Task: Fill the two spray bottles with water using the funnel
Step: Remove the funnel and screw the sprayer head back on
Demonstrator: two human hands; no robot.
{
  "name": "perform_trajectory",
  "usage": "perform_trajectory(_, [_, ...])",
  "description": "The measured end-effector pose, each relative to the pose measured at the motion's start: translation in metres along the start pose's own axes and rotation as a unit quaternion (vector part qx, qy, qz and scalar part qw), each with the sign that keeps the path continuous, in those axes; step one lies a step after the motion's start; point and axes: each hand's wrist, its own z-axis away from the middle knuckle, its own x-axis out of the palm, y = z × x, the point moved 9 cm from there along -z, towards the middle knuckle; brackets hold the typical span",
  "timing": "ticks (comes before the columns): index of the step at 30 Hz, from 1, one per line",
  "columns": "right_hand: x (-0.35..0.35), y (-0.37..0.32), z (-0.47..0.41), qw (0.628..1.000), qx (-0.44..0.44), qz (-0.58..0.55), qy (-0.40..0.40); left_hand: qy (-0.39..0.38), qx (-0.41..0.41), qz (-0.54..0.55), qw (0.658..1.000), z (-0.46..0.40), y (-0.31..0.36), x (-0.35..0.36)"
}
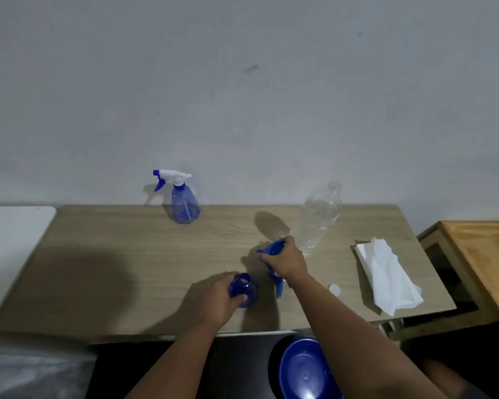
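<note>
My left hand (220,298) grips a blue spray bottle (244,289) that stands near the table's front edge with its neck uncapped. My right hand (285,259) is closed on the blue funnel (274,249) just beyond it. That bottle's spray head (278,285) lies on the table under my right wrist. A second blue spray bottle (183,201), with its white and blue trigger head on, stands at the back of the table. A clear plastic water bottle (319,216) stands uncapped to the right of the funnel.
A small white cap (334,289) lies right of my forearm. White tissue (386,277) lies at the table's right end. A blue basin (303,372) sits below the front edge. A wooden stool (478,263) stands to the right, a white surface (12,240) to the left.
</note>
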Motion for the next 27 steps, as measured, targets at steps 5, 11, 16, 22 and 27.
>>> perform_trajectory(5, [0.029, 0.006, -0.023, 0.997, -0.023, 0.075, -0.011, 0.009, 0.008, -0.004, 1.000, -0.005, -0.005, 0.003])
perform_trajectory(11, [0.008, 0.011, 0.000, 0.985, -0.075, 0.137, 0.073, 0.010, -0.022, 0.015, 1.000, -0.008, -0.014, 0.006])
perform_trajectory(16, [-0.021, 0.067, 0.029, 0.987, -0.034, 0.115, 0.106, 0.004, -0.020, -0.002, 1.000, -0.003, -0.010, 0.005])
perform_trajectory(22, [-0.013, 0.107, 0.020, 0.989, 0.060, 0.136, 0.019, 0.008, -0.012, -0.002, 1.000, 0.000, -0.002, 0.002])
perform_trajectory(27, [-0.010, 0.098, 0.023, 0.986, 0.068, 0.149, 0.019, 0.005, -0.002, -0.005, 1.000, 0.003, -0.001, 0.005])
